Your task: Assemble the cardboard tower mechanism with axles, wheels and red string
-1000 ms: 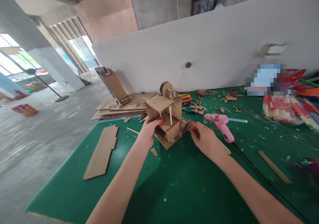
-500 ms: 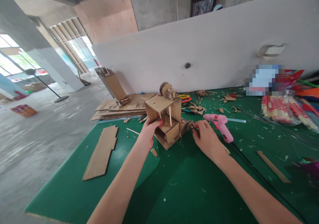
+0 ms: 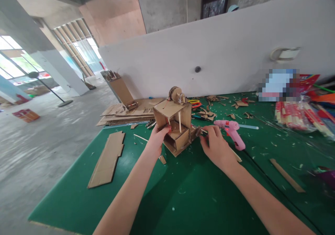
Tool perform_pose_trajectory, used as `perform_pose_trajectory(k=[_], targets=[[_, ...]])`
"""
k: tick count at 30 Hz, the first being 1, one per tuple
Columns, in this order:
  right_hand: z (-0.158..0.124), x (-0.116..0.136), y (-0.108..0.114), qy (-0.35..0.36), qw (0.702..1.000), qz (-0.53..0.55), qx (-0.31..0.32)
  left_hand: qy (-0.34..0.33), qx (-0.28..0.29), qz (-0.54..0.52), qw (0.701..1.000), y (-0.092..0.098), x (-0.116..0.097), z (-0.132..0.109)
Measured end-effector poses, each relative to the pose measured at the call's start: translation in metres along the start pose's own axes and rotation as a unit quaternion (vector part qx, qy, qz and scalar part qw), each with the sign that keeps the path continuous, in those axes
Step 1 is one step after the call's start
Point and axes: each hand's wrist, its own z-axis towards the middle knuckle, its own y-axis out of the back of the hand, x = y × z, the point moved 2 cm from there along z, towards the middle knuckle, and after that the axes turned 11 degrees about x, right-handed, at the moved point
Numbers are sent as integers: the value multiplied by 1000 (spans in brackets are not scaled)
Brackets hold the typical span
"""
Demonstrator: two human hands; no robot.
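A cardboard box model point(image 3: 183, 141) with an open front stands on the green table, a round cardboard wheel point(image 3: 175, 94) on its top. My left hand point(image 3: 158, 137) grips its left side, the fingertips reaching inside by a small red part. At the model's right side is a small cardboard disc point(image 3: 199, 131) on a thin stick. My right hand point(image 3: 213, 142) is closed at that stick, the fingers bent round its end. The fingertips partly hide what they touch.
A pink glue gun point(image 3: 232, 132) lies right of my right hand, its cord running toward the front right. Cardboard sheets point(image 3: 141, 109) are stacked behind left. A flat cardboard piece point(image 3: 107, 160) lies at left. Scraps, scissors point(image 3: 195, 103) and packaged sticks point(image 3: 293, 116) lie along the back.
My right hand has shifted slightly at the stick, and its fingers are posed differently. The small disc has turned a little. My left hand keeps its hold on the model.
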Motion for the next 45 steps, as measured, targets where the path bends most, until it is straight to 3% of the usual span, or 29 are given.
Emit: perform_pose_trajectory(k=[3,5,9,13,18,20,29,35,43,45], targets=[[-5,10,8,21,996,-68,-46,21,4,37,999,4,-5,-8],[-10,19,13,71,994,-61,-53,38,11,74,996,6,-10,-16],[-17,41,18,165,986,32,20,7,77,144,987,8,-18,-36],[-15,55,18,166,985,14,49,-40,159,230,959,14,-24,-41],[-7,59,12,150,984,-94,25,-96,257,363,891,25,-27,-21],[-4,61,10,133,983,-123,6,-104,285,371,878,25,-24,-12],[6,72,0,102,985,-141,18,-107,275,348,890,24,-11,-2],[8,69,0,100,989,-100,46,-55,329,323,886,29,-15,-4],[7,62,-2,134,988,-67,26,-63,364,275,888,33,-15,1],[6,59,-3,140,989,-34,18,-59,351,289,889,33,-16,0]])
